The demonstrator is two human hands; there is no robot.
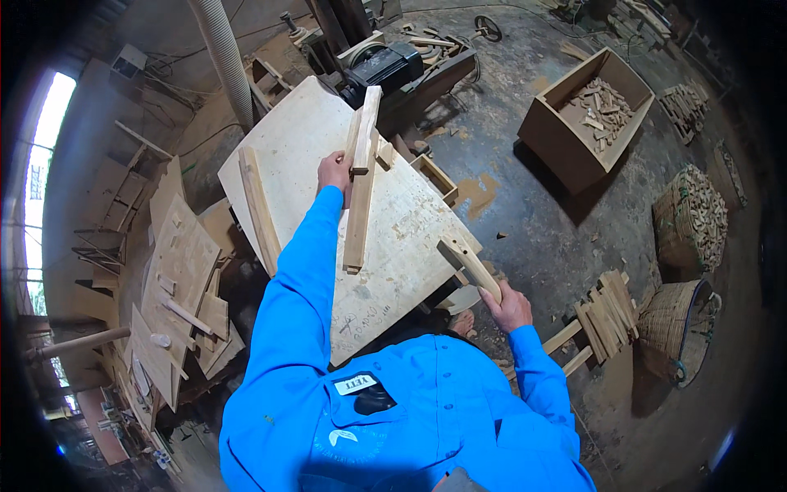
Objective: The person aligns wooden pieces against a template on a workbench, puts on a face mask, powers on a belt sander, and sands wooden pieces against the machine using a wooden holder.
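Observation:
My left hand (pixel 333 172) reaches across a pale wooden worktop (pixel 393 238), its fingers curled at the side of a stack of wooden strips (pixel 361 221). A shorter wooden piece (pixel 369 123) lies on top of that stack, at its far end. At the worktop's near right corner, my right hand (pixel 510 309) is closed around the end of a flat wooden piece (pixel 470 267). That piece slants up to the left, over the worktop's edge. On the left part of the worktop lies a long wooden bar (pixel 259 209).
Beyond the worktop stands a machine with a black motor (pixel 385 72); a ribbed hose (pixel 221 57) hangs beside it. Rightward are a large wooden bin (pixel 545 135), a full basket (pixel 675 221), another basket (pixel 664 328) and stacked slats (pixel 605 318). Boards (pixel 176 279) lie at left.

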